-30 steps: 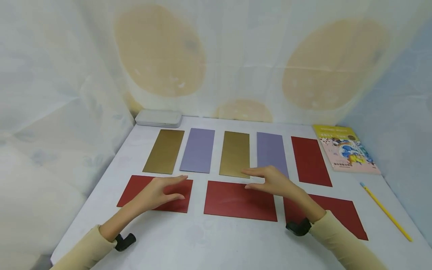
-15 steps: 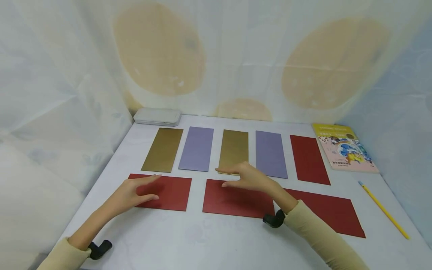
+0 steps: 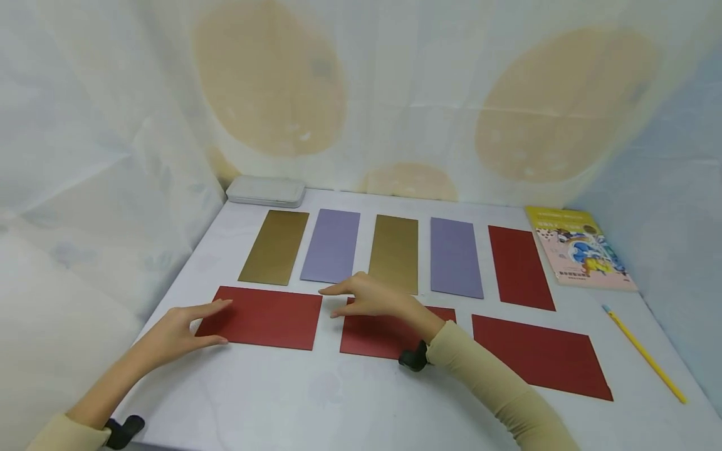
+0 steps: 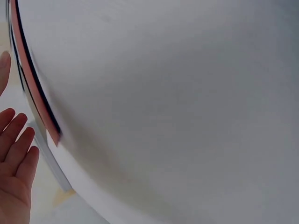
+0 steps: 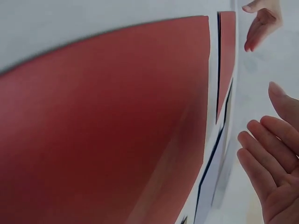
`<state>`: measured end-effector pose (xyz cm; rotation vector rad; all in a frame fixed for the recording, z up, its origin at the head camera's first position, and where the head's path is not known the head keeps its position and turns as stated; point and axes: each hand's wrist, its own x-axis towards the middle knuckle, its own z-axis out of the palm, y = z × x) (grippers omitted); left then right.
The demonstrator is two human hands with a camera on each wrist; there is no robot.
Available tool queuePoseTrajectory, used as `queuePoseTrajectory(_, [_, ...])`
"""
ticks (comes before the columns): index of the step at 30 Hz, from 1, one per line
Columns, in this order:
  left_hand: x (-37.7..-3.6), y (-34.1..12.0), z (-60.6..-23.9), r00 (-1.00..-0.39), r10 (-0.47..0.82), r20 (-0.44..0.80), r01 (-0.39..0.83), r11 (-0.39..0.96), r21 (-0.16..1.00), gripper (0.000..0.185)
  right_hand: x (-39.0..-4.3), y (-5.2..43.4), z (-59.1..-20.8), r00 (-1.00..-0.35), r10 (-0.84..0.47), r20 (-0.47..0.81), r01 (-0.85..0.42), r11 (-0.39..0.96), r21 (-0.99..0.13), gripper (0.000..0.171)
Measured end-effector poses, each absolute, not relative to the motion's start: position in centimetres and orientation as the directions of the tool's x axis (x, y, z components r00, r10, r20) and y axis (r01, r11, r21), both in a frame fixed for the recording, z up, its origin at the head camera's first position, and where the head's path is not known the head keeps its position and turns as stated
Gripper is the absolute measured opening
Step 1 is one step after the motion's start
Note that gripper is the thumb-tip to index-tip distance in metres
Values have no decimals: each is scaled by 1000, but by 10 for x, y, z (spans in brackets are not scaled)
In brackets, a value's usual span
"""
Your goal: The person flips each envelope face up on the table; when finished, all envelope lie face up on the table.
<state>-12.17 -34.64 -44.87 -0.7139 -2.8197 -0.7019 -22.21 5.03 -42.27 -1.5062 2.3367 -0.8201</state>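
Note:
My left hand (image 3: 180, 329) is held with fingers and thumb apart at the left end of a flat red card (image 3: 271, 319). Nothing lies between its fingers; the left wrist view shows loose fingers (image 4: 18, 158) beside the card's thin edge (image 4: 35, 88). My right hand (image 3: 372, 297) hovers over a second red card (image 3: 361, 341), fingertips pointing left across the gap toward the first. It holds nothing, and its forearm hides part of that card. A third red card (image 3: 547, 360) lies to the right.
Behind stand a row of flat cards: gold (image 3: 273, 247), purple (image 3: 331, 244), gold (image 3: 393, 247), purple (image 3: 455, 257) and red (image 3: 521, 269). A pale flat case (image 3: 266, 191) lies at the back left. At right are a picture book (image 3: 581, 250) and a yellow pencil (image 3: 643, 354).
Both hands have moved left, the right one from above the right part of the middle red card to its left end. The cards stay where they were.

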Motion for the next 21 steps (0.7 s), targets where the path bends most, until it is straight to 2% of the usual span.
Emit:
queuePoseTrajectory(6, [-116, -363, -449, -896, 381, 228, 443, 806, 394, 75, -229, 28, -428, -418, -903, 94, -762, 293, -577, 48])
queuePoseTrajectory(12, [-123, -370, -451, -866, 421, 270, 497, 787, 366, 79, -229, 13, -426, -409, -911, 55, -759, 306, -574, 48])
queuePoseTrajectory(21, [-132, -373, -460, -868, 441, 227, 495, 796, 348, 88, -229, -2, -423, -413, -909, -45, -743, 365, -561, 49])
